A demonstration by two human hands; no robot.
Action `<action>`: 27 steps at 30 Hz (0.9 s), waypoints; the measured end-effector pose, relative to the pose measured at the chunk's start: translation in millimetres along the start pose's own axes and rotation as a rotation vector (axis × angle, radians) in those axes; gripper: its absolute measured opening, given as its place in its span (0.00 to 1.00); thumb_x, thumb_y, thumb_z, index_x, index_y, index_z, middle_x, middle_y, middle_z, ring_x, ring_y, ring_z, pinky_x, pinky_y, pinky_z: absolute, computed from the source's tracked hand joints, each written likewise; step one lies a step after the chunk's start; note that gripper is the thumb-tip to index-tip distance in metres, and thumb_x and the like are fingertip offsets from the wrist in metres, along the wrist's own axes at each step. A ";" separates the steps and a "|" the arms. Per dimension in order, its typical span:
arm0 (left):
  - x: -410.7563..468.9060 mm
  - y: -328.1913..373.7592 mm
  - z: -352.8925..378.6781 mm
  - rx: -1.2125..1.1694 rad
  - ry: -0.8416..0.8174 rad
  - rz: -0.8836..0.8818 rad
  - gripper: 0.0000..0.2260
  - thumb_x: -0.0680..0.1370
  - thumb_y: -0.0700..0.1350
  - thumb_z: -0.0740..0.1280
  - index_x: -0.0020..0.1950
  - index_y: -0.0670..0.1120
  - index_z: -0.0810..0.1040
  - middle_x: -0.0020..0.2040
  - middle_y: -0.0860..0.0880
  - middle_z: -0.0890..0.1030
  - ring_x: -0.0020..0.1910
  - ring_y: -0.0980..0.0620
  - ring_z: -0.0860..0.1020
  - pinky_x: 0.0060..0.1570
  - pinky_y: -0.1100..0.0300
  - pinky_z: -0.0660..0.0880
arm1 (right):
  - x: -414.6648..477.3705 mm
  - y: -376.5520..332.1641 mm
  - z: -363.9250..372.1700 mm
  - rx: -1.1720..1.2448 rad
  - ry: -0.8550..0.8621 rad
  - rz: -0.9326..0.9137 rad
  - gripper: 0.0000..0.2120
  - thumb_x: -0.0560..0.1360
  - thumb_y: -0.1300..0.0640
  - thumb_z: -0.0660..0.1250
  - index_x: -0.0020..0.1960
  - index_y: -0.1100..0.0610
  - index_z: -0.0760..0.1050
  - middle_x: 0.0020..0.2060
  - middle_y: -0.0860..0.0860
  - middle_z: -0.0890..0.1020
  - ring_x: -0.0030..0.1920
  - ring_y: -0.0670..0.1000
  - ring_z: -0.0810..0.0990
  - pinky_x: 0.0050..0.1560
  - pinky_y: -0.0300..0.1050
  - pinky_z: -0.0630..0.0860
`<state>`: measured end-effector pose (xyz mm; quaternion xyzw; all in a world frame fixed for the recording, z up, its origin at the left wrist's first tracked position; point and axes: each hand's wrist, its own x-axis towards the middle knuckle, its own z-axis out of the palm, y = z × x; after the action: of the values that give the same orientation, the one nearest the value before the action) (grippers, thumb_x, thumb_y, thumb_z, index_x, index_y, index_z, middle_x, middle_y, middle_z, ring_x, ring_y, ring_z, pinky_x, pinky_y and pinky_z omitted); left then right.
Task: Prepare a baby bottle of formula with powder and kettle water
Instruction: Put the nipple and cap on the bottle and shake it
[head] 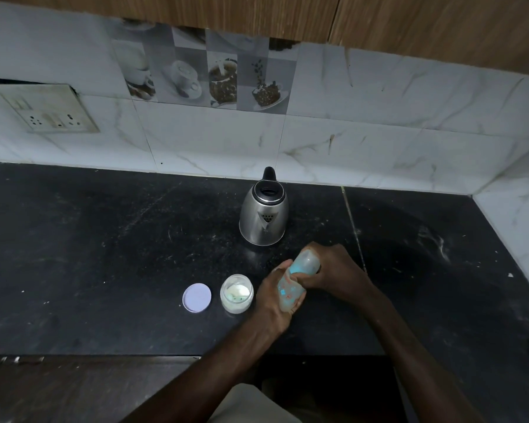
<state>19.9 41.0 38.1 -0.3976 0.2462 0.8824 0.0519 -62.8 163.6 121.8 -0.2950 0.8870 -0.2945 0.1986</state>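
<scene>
**Both hands on the bottle, cap end turned toward the kettle**

You hold the baby bottle [290,290] tilted above the dark counter [104,254], base toward you and top leaning away. Your left hand [271,300] wraps closed around the lower body to steady it, while your right hand [333,270] is clamped over the blue cap end [304,264]. That split suggests one hand anchors and the other twists, so you are probably unscrewing or tightening the top; which of the two cannot be told from here. Whether the bottle has anything in it is too blurred to say.

Just beside your left hand stands the open powder jar [236,294], with pale powder visible inside, and its lid [197,297] lies flat on the counter near it, on the far side from the bottle. The steel kettle [264,213] sits behind your hands, spout facing you, near but not touching. The jar is the thing to mind: a swing of your left wrist could knock it.
</scene>
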 end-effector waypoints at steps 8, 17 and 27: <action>-7.5 -5.9 1.7 -0.022 0.069 0.297 0.14 0.74 0.47 0.70 0.58 0.48 0.84 0.55 0.36 0.84 0.47 0.39 0.82 0.38 0.54 0.78 | -4.1 -10.8 20.4 -0.049 0.176 0.144 0.28 0.62 0.31 0.75 0.50 0.52 0.80 0.41 0.46 0.83 0.44 0.45 0.82 0.43 0.42 0.80; -3.3 14.0 6.1 -0.002 0.006 0.341 0.09 0.80 0.42 0.67 0.57 0.45 0.85 0.58 0.36 0.85 0.53 0.40 0.84 0.48 0.49 0.82 | -20.7 -33.2 14.2 0.127 0.235 0.174 0.32 0.68 0.29 0.74 0.61 0.47 0.70 0.45 0.46 0.83 0.42 0.47 0.84 0.43 0.50 0.83; -8.4 17.2 8.5 -0.156 -0.098 0.151 0.19 0.80 0.41 0.62 0.71 0.41 0.78 0.70 0.34 0.78 0.62 0.36 0.81 0.62 0.46 0.79 | -33.5 -26.4 39.5 0.303 0.252 0.014 0.55 0.71 0.49 0.81 0.80 0.30 0.44 0.66 0.41 0.78 0.58 0.44 0.84 0.60 0.54 0.83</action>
<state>14.9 30.9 55.7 -0.3372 0.2031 0.9187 -0.0337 -6.3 151.8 115.1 -0.2166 0.8524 -0.4578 0.1299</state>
